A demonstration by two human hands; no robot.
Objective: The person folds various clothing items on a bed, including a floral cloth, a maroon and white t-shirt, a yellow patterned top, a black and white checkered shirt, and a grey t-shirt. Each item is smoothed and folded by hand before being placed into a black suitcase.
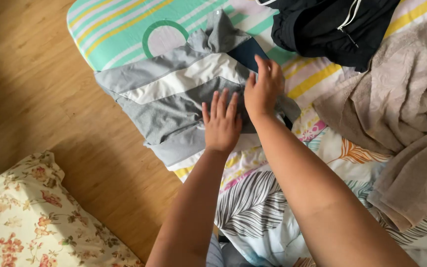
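Left hand [222, 123] flat, fingers spread, pressing a folded grey-and-white striped garment [174, 94], right hand [263, 89] open, palm down on its navy edge, ironing board [119, 24] beneath, beige towel [401, 113] nearby

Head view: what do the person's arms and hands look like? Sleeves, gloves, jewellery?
Both arms are bare from the bottom edge of the picture up to the wrists, with no sleeves in view. The left hand and right hand are ungloved. No rings, watch or bracelets show. Fingernails look short and unpainted.
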